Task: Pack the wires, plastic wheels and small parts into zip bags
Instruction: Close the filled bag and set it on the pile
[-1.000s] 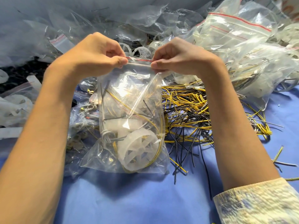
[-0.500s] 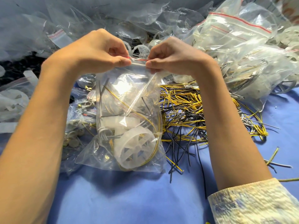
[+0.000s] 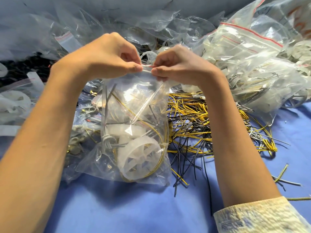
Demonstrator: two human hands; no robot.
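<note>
Above the bench (image 3: 151, 212), the left hand (image 3: 104, 56) and right hand (image 3: 181, 68) have slid together along the zip (image 3: 147, 67) of the bag (image 3: 134, 105), fingers (image 3: 134, 68) pinching it, nearly touching. Wheel (image 3: 139, 158) and wires (image 3: 151, 126) sit inside; the seal looks almost closed.

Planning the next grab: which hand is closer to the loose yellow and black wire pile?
Right. The right hand pinches the bag top right beside the wire pile; the left hand pinches it across the bag.
</note>
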